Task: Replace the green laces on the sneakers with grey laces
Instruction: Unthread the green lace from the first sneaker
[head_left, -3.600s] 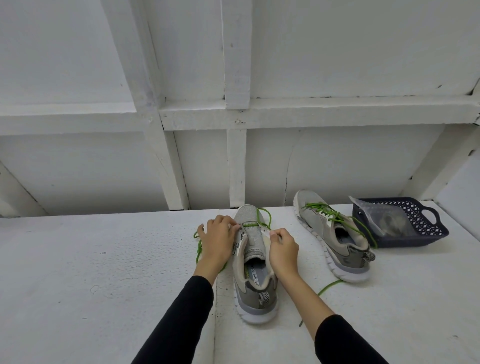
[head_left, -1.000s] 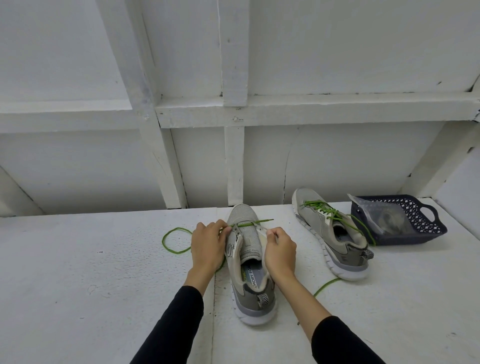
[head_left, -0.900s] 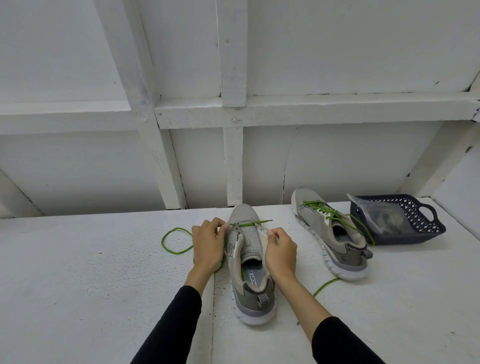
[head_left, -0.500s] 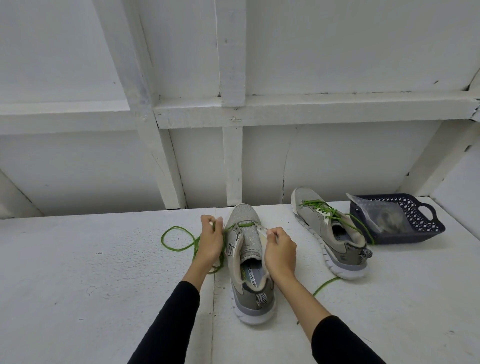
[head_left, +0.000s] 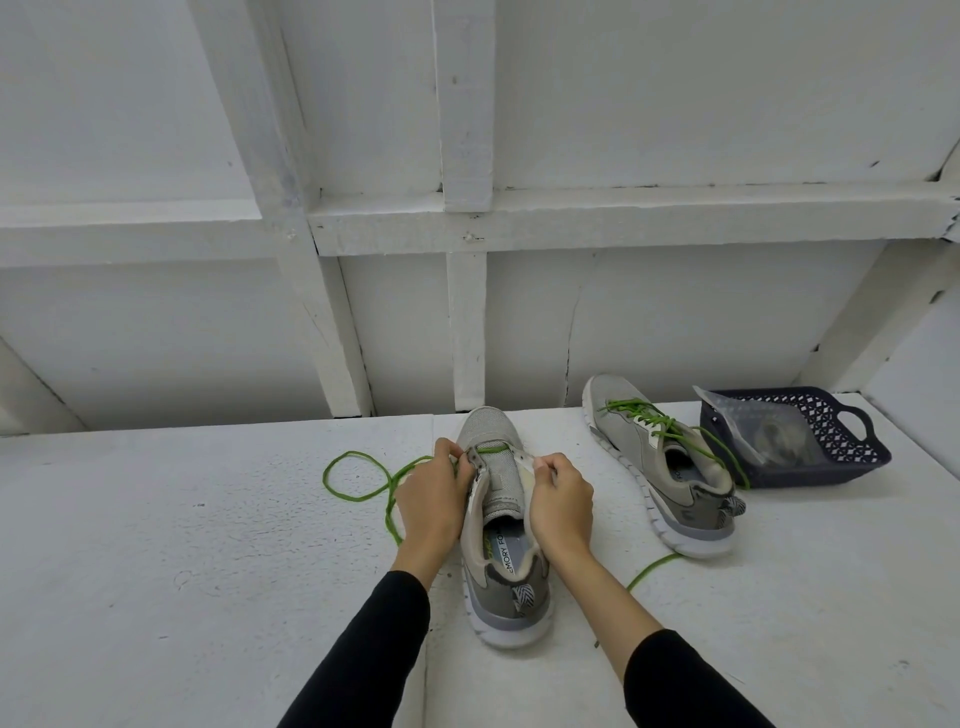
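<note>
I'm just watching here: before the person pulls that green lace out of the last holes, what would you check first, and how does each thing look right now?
1. Left hand pinches the green lace at the eyelet: ok.
2. Right hand steadies the near sneaker by its eyelet edge: ok.
3. Lace remains only across the lowest eyelets: ok.
4. Pulled-out lace lies loose on the table, no knot visible: ok.
5. Second sneaker unlaced: not ok, it is fully laced in green.
6. Grey laces ready in the bag inside the dark basket: cannot tell.
</note>
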